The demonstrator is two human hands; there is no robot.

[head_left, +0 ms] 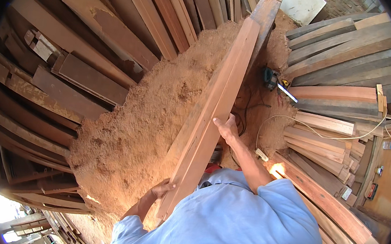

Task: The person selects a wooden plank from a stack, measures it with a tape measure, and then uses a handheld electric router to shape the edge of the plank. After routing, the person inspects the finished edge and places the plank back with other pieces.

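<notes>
spanning the frame's middle, the reddish beam (214,112) seems laid over a weathered timber (267,10) toward the top; left hand (163,188) and right hand (226,128) clasp its opposite edges, fingers half-curled, partly hidden; it looks placed, not yet released

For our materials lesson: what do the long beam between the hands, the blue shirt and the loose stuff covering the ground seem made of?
Beam: wood, seemingly unpainted; dull reddish-brown face, lines running lengthwise.
Shirt: soft, matte cloth; it drapes in folds, though the fibre is unclear.
Loose stuff: probably sawdust; tan, fine, dull.
</notes>
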